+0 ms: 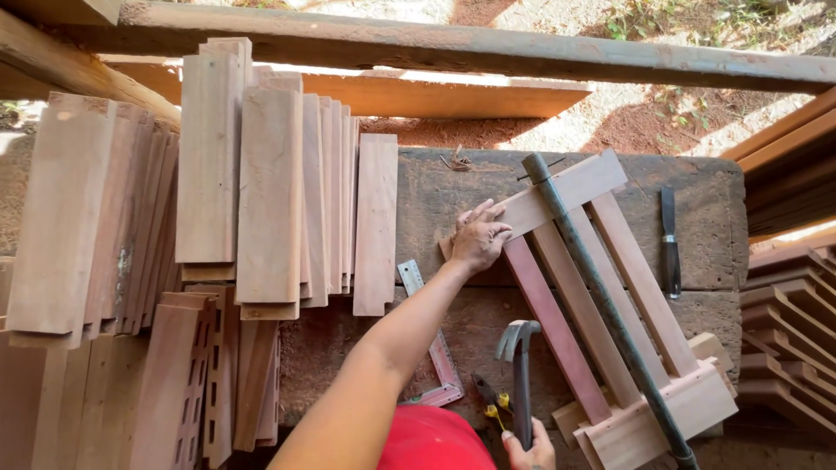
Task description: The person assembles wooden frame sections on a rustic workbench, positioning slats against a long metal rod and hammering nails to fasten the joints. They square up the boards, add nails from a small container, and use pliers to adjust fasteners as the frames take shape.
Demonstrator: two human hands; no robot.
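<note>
My left hand [479, 237] presses flat on the near end of a slatted wooden frame [601, 296] that lies at an angle on the workbench [435, 196]. A long metal bar clamp [601, 300] runs along the frame from its top rail to its bottom rail. My right hand [529, 453] grips the handle of a claw hammer [519, 348], whose head sits above the bench just left of the frame.
Stacks of short wooden boards [261, 191] cover the bench's left half. A metal try square [431, 348] and yellow-handled pliers [492, 402] lie near the hammer. A chisel [669, 244] rests to the right of the frame. Slatted pieces [788, 339] are piled at right.
</note>
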